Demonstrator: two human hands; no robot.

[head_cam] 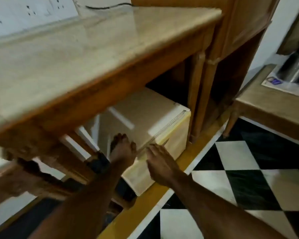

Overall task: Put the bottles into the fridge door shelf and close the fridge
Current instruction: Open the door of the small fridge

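Observation:
A small cream mini fridge (145,116) stands under a wooden counter. Its door (173,145) sits flush against the body, with only a thin seam showing along the top front edge. My left hand (123,149), with a dark watch on the wrist, rests palm down on the fridge top near that edge. My right hand (160,161) lies flat against the door's upper left part, fingers spread. Neither hand holds anything. No bottles are in view. The picture is blurred by motion.
The marble-topped wooden counter (76,54) overhangs the fridge. A wooden post (197,94) stands right of the fridge. Black and white checkered floor (240,178) spreads to the right, bordered by a yellow strip. A side table (274,104) with a metal kettle (297,68) stands at right.

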